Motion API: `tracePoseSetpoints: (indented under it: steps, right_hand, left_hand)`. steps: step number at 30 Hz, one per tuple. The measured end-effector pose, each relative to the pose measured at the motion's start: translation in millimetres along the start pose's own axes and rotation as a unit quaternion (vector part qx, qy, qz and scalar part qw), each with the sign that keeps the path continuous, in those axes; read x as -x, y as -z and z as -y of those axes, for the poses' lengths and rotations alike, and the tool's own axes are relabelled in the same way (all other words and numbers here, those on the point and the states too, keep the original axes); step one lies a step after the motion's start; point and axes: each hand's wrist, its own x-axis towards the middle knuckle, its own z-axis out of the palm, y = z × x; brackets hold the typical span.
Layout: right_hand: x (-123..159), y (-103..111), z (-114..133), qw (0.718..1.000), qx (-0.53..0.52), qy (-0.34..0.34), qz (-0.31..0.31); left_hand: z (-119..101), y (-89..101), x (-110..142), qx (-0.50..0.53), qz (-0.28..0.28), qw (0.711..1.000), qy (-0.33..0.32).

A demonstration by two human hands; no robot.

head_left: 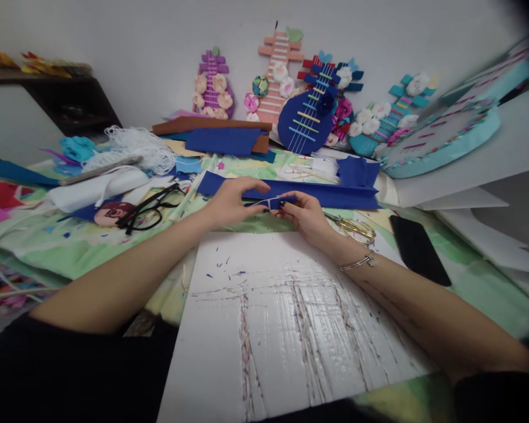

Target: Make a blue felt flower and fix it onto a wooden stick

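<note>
Both hands meet above the far edge of a white board (264,258). Between them is a small dark blue strip (275,202), with a thin white string (268,204) around its middle. My left hand (235,201) has the strip's left end at its thumb, the index finger arched above. My right hand (306,214) pinches the other end between thumb and fingers. Just behind the hands lies a long folded blue sheet (335,192). Gold-handled scissors (357,229) rest by my right wrist.
A black phone (418,249) lies at the right, black glasses (147,211) at the left. White string (134,150) is heaped behind them. Decorated lute-shaped crafts (306,120) lean on the wall. Blue scraps and glue streaks mark the board. A large turquoise craft (449,158) stands at right.
</note>
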Motion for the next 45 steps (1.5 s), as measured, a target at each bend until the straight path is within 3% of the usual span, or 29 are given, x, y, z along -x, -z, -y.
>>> tracePoseSetpoints:
  steps: [3, 7, 22, 30, 33, 36, 37, 39, 41, 43, 45]
  right_hand:
    - [1, 0, -1, 1.0, -0.002, 0.006, 0.015]
    - [3, 0, -1, 1.0, 0.004, 0.017, 0.026]
    - [0, -1, -3, 0.999, -0.011, 0.03, 0.015]
    - [1, -1, -5, 0.999, -0.004, 0.045, 0.029]
    - [0, -2, -7, 0.998, 0.034, 0.05, 0.03]
    - [-2, -1, 1, 0.985, 0.154, 0.072, 0.04]
    - [-3, 1, 8, 0.971, 0.217, 0.085, 0.041]
    - [-3, 10, 28, 0.919, 0.365, 0.143, 0.024]
    - [-3, 25, 54, 0.833, 0.524, 0.178, 0.007]
    - [-3, 47, 76, 0.734, 0.667, 0.125, 0.011]
    - [-4, 69, 88, 0.653, 0.754, 0.003, 0.066]
  left_hand:
    - [-12, -11.7, 4, -0.003, 0.032, 0.999, -0.019]
    - [-15, -19.1, 6, -0.006, 0.005, 1.0, 0.005]
    - [-4, -16.6, 5, 0.046, -0.045, 0.998, -0.006]
    - [-7, -16.1, 5, 0.058, -0.04, 0.998, 0.003]
    - [-7, -15.2, 4, 0.074, -0.033, 0.997, 0.016]
    - [-2, -14.1, 2, 0.103, -0.031, 0.993, 0.046]
    - [1, -14.0, 1, 0.111, -0.029, 0.991, 0.063]
    - [7, -14.5, 0, 0.114, -0.016, 0.988, 0.099]
    - [11, -15.5, 0, 0.112, 0.013, 0.986, 0.126]
    - [13, -16.6, 0, 0.113, 0.044, 0.983, 0.14]
    - [14, -17.3, 0, 0.115, 0.07, 0.979, 0.15]
